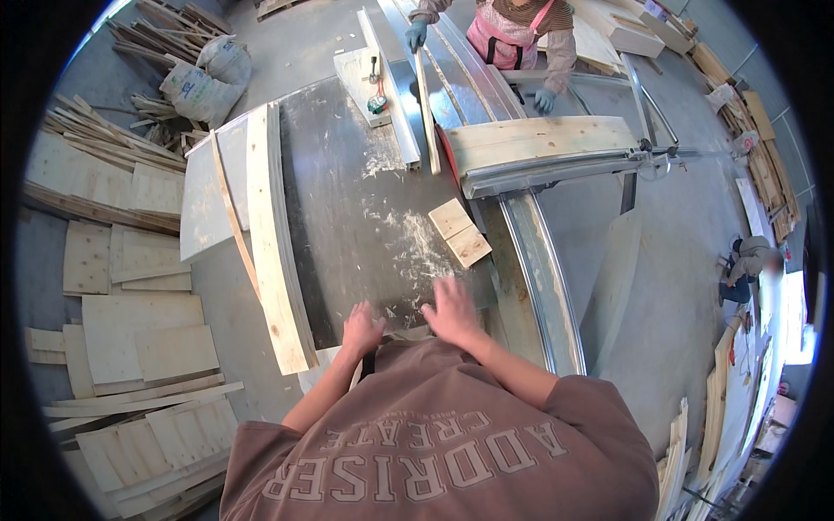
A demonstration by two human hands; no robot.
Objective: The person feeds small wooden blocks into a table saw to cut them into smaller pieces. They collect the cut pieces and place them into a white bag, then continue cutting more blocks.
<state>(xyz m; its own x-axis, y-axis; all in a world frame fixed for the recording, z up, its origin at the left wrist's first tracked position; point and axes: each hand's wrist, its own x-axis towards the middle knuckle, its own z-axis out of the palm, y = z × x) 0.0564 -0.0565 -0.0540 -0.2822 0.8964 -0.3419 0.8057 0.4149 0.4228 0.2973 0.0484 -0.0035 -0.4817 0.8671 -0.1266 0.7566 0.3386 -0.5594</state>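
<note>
The person leans over a dark surface [347, 200] strewn with sawdust [413, 247]. The left hand [361, 328] rests at the near edge, its grip loosely curled and holding nothing. The right hand [452, 311] lies flat just beside it, blurred, its grip released with fingers spread on the dust. Two small wood blocks [460, 232] lie touching each other just beyond the right hand, apart from it. A long pale plank [274, 252] runs along the surface to the left of the left hand.

Sweeping dust here seems best done with a flat palm, pushing away from the red saw blade [447, 152] that stands well beyond the blocks, and keeping fingers off the metal rail [543, 278] to the right.

Far beyond the left hand, two stuffed grey-white sacks [204, 82] with dark print sit on the floor among wood scraps. Across the surface, a co-worker's blue-gloved hand [416, 35] holds a thin strip [426, 108].
</note>
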